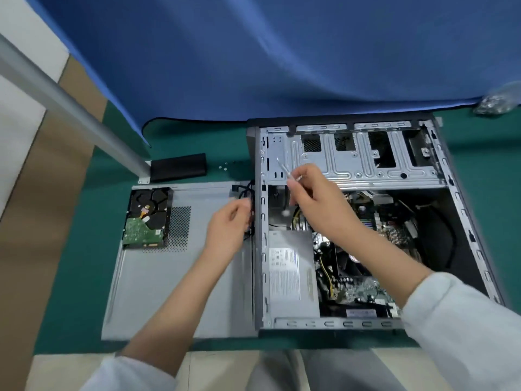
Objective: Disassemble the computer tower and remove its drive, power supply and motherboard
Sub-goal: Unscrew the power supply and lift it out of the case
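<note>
At the far left, a black hard drive with a green circuit board (148, 218) lies on the flat grey metal side panel (174, 292), over its perforated vent, near the panel's left edge. The panel rests on the green table mat (84, 249), touching the tower's left wall. The left hand (228, 230) grasps a bundle of black cables (249, 198) at that wall. The open grey steel computer tower (366, 170) lies on its side. Inside it, the silver box-shaped power supply (291, 275) sits against the left wall and the green motherboard (366, 289) lies to its right. The right hand (318, 198) pinches a thin silver screwdriver (283, 170) over the empty drive cage. Bare green mat shows left of the panel and behind it.
</note>
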`<state>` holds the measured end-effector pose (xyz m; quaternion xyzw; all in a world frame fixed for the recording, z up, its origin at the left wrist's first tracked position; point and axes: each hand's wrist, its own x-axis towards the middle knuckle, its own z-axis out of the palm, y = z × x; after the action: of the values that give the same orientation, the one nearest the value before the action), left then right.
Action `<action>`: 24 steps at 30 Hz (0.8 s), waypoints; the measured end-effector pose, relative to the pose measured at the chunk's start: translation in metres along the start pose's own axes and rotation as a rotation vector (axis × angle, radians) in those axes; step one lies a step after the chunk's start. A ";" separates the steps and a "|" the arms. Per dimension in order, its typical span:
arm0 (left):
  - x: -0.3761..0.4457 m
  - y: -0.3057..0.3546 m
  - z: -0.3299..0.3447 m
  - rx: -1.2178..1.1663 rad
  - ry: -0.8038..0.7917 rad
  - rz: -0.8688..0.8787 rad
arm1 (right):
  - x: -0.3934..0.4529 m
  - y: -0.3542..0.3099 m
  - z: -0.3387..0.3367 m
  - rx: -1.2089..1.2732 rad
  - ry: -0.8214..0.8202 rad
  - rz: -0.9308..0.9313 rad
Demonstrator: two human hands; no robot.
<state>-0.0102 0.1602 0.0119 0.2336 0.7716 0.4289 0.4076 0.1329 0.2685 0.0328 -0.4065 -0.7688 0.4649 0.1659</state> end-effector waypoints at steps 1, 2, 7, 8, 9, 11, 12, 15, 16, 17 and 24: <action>-0.012 -0.003 0.003 0.017 -0.002 0.010 | -0.015 -0.004 0.003 0.028 -0.007 0.022; -0.024 -0.007 0.005 0.028 -0.001 0.018 | -0.029 -0.008 0.006 0.059 -0.010 0.045; -0.064 -0.030 0.003 0.040 0.002 0.022 | -0.091 -0.021 0.018 0.161 -0.049 0.169; -0.071 -0.034 0.002 0.035 -0.002 0.022 | -0.102 -0.021 0.021 0.192 -0.047 0.198; -0.078 -0.038 0.001 0.033 -0.008 0.022 | -0.113 -0.021 0.024 0.224 -0.051 0.232; -0.091 -0.046 -0.001 0.035 -0.022 0.020 | -0.133 -0.020 0.030 0.270 -0.087 0.298; -0.097 -0.049 -0.001 0.043 -0.024 0.020 | -0.141 -0.019 0.033 0.277 -0.106 0.322; -0.111 -0.057 -0.003 0.046 -0.013 0.014 | -0.155 -0.017 0.035 0.317 -0.079 0.373; -0.114 -0.059 -0.003 0.043 0.000 0.011 | -0.157 -0.017 0.035 0.338 -0.060 0.379; -0.117 -0.059 -0.002 0.042 0.012 0.010 | -0.159 -0.017 0.034 0.349 -0.047 0.378; -0.133 -0.060 0.005 -0.038 0.084 -0.044 | -0.184 -0.017 0.045 0.383 -0.094 0.419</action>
<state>0.0678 0.0368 0.0161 0.1902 0.7848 0.4439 0.3885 0.2095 0.0952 0.0469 -0.4960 -0.5731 0.6440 0.1040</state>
